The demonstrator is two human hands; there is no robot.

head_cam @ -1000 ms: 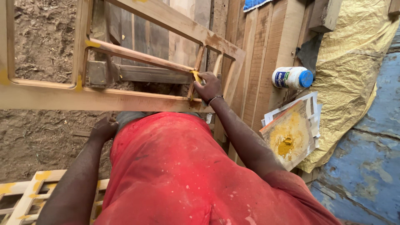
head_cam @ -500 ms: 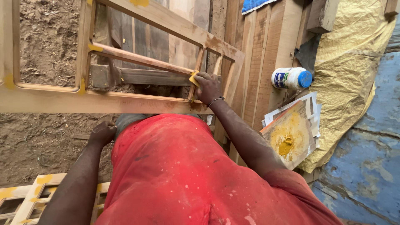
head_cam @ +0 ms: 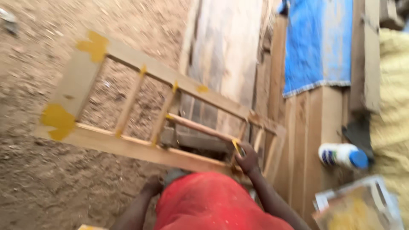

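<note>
A wooden window frame [head_cam: 128,147] with yellow filler patches lies slanted across the view over sandy ground. My right hand [head_cam: 248,158] grips a small yellow scraper [head_cam: 236,146] pressed against an upright bar at the frame's right end. My left hand [head_cam: 152,185] is low under the frame's near rail, fingers curled, partly hidden by my red shirt; whether it grips the rail is unclear. The picture is blurred.
A white bottle with a blue cap [head_cam: 343,156] lies on stacked planks [head_cam: 313,127] at right. A board with yellow paste [head_cam: 358,208] sits at bottom right. A blue sheet [head_cam: 317,47] hangs above, a yellow cover [head_cam: 394,106] at far right.
The view has swung up and back, showing the frame's whole left end. My right hand stays at the same bar with the scraper; the left hand stays under the near rail.
</note>
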